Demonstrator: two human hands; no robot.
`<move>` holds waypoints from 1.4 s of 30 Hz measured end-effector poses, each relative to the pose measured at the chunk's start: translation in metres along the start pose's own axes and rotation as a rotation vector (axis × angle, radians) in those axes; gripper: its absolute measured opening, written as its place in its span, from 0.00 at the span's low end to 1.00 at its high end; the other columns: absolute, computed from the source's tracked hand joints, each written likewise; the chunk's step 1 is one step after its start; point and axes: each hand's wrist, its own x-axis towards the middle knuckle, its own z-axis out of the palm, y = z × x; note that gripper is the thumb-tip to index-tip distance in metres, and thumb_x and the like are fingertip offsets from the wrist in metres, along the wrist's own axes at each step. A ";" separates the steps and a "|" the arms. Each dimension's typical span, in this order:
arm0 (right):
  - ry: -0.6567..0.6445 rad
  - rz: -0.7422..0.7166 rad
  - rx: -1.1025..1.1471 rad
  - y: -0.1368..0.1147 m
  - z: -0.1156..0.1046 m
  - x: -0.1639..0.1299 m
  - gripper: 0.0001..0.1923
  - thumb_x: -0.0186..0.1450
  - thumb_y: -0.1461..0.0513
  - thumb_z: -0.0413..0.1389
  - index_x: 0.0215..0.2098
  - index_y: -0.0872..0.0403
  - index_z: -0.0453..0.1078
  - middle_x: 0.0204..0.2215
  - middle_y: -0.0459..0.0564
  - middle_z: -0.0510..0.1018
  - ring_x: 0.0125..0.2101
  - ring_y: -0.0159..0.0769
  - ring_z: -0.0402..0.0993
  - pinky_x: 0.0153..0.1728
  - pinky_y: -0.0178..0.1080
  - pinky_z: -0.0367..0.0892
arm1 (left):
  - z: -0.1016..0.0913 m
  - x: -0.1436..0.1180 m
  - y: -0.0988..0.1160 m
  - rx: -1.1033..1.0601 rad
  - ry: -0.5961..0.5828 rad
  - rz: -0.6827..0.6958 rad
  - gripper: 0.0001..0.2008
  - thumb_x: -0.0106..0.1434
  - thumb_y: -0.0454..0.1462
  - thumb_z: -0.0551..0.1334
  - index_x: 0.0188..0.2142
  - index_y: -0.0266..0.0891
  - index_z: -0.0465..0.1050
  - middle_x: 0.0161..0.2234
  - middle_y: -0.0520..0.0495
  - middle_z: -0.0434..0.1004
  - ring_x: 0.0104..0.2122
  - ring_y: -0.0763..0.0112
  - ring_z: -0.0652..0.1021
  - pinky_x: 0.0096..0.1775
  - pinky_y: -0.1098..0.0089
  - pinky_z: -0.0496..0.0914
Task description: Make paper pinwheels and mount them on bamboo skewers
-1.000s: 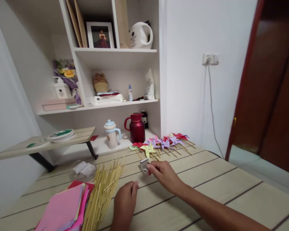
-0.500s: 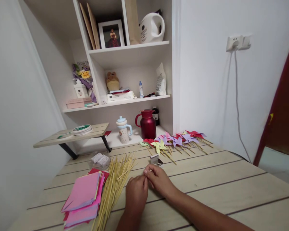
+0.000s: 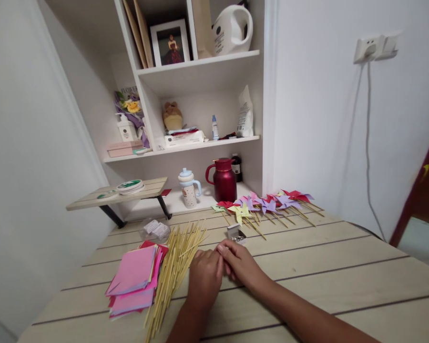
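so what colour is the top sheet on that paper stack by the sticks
Pink: the top sheet of the paper stack left of the bamboo sticks shows best in the head view.

My left hand (image 3: 205,280) and right hand (image 3: 240,265): both bare, forearms uncovered, no sleeves, rings or watch in view.

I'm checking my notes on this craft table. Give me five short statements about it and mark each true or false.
1. The left hand and right hand touch each other on the table. True.
2. The bamboo sticks lie right of the hands. False: they lie left of them, beside the coloured paper stack.
3. The small open tin sits just beyond the right hand. True.
4. The paper pinwheels lie in a row near the wall. True.
5. The red jug stands on the top shelf. False: it stands on the lowest ledge beside the cup with a blue lid.
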 end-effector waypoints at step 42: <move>-0.149 0.107 -0.083 0.013 -0.005 -0.002 0.08 0.61 0.60 0.54 0.26 0.55 0.68 0.14 0.41 0.70 0.13 0.26 0.60 0.16 0.29 0.54 | -0.109 -0.065 -0.197 -0.392 0.085 -0.756 0.24 0.49 0.52 0.62 0.39 0.39 0.79 0.41 0.43 0.84 0.45 0.47 0.80 0.49 0.57 0.71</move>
